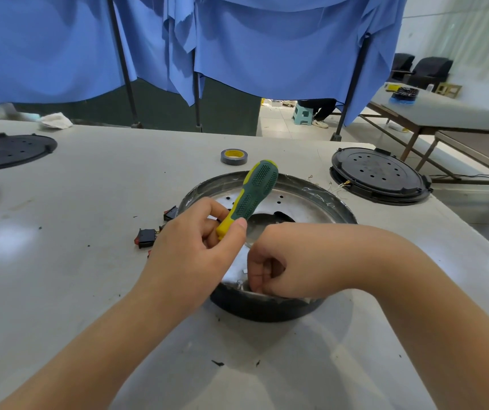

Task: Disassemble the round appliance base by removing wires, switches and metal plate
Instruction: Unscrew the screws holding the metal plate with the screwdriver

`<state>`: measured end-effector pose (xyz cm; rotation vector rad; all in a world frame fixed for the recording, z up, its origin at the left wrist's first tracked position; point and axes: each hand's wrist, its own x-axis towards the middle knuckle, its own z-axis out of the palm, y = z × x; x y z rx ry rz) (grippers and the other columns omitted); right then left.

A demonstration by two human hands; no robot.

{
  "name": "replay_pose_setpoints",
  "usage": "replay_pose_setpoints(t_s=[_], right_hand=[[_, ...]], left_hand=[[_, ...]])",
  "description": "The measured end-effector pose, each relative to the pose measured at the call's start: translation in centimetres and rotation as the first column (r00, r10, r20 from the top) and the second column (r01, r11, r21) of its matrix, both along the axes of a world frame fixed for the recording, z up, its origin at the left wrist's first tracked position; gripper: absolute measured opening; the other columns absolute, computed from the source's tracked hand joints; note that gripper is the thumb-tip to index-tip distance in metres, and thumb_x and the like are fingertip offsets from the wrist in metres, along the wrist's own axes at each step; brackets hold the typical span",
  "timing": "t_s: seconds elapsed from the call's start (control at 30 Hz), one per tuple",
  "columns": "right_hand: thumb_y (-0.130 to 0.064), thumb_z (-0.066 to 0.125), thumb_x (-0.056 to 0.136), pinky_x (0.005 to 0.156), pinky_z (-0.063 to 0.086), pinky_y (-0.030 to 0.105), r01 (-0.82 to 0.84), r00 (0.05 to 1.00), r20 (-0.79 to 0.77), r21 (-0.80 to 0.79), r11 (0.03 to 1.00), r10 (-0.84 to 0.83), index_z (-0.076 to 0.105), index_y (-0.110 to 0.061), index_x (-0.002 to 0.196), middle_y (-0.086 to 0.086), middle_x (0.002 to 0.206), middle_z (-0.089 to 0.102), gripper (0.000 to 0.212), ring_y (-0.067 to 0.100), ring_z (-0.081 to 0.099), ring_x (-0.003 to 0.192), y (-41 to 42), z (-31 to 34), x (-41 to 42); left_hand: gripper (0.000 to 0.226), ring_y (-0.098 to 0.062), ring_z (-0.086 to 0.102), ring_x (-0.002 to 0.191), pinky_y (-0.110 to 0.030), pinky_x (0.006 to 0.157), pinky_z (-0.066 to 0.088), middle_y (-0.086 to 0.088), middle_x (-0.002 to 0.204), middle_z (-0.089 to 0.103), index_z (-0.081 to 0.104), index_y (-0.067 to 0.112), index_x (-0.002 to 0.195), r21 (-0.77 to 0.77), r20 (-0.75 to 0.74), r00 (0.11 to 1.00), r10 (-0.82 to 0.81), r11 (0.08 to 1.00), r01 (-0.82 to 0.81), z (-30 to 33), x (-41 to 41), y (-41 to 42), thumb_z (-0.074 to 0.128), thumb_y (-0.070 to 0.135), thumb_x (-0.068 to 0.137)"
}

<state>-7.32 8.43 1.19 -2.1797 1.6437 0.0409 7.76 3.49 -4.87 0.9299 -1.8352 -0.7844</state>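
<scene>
Table (pixel 74 291): round base (pixel 266 306) sits mid-table, black rim, shiny metal plate (pixel 302 208) inside with small holes and a central cutout. Right hand (pixel 269 267) curled down into the near rim, pinching something small and whitish; can't tell what. Left hand (pixel 195 247) grips a green-yellow screwdriver (pixel 252 193), handle tilted up over the base. Black-red switches (pixel 148 238) lie loose just left of the base. Tape roll (pixel 233 156) behind it.

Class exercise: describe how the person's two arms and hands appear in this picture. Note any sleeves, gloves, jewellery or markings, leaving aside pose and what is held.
Both forearms are bare up to the picture's edge, with no sleeve in view. The left hand and right hand wear no gloves. No rings, watch, bracelets or markings show on either. Fingernails look short and unpainted.
</scene>
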Motion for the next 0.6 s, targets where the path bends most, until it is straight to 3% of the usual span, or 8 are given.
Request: replay_pose_setpoints(t_s=[0.17,0.33,0.47,0.53,0.6], right_hand=[[-0.019,0.054,0.088,0.05,0.04,0.011,-0.019,0.999,-0.037,0.025,1.0,0.02,0.056,-0.033,0.073,-0.016,0.064,0.055,0.021,-0.001,0.051,0.057,-0.1,-0.2,0.1],[-0.017,0.054,0.087,0.051,0.041,0.01,-0.023,1.0,-0.007,0.047,0.999,0.023,0.057,-0.033,0.07,-0.017,0.061,0.057,0.024,-0.003,0.052,0.056,-0.2,-0.2,0.0],[-0.015,0.064,0.087,0.056,0.045,0.013,0.028,0.965,0.26,-0.005,1.0,-0.026,0.064,-0.029,0.071,-0.016,0.062,0.063,0.021,-0.003,0.056,0.058,-0.9,0.6,-0.8],[-0.029,0.07,0.085,0.058,0.05,0.017,0.107,0.918,0.39,-0.068,0.992,-0.072,0.067,-0.025,0.074,-0.012,0.064,0.066,0.011,-0.002,0.059,0.058,-1.2,1.0,-1.6],[-0.054,0.068,0.076,0.064,0.052,0.019,0.176,0.887,0.447,-0.09,0.98,-0.118,0.069,-0.029,0.084,-0.012,0.075,0.07,0.026,0.0,0.063,0.065,-1.4,1.1,-2.1]], left_hand=[[0.026,-0.008,0.03,0.044,-0.02,0.045,0.029,-0.01,0.05,0.045,0.054,0.019,0.074,0.006,0.006,1.0,-0.009,1.0,0.009,0.0,0.1,-0.1,0.055,0.045,0.079],[0.026,-0.008,0.031,0.043,-0.017,0.045,0.029,-0.006,0.048,0.04,0.054,0.02,0.074,0.003,0.002,1.0,-0.021,1.0,0.021,0.0,0.1,0.0,0.055,0.045,0.08],[0.024,-0.009,0.03,0.043,-0.018,0.045,0.026,0.001,0.046,0.039,0.053,0.022,0.074,-0.001,-0.008,1.0,-0.02,1.0,0.02,0.0,0.2,-0.1,0.055,0.045,0.081],[0.023,-0.008,0.03,0.044,-0.018,0.046,0.026,0.003,0.047,0.04,0.054,0.023,0.076,-0.004,-0.031,0.999,-0.04,0.999,0.04,0.1,0.2,-0.1,0.055,0.045,0.083],[0.022,-0.014,0.034,0.047,-0.027,0.047,0.03,-0.003,0.051,0.044,0.056,0.022,0.079,-0.004,-0.074,0.994,-0.078,0.997,0.078,0.3,0.2,0.1,0.055,0.043,0.085]])
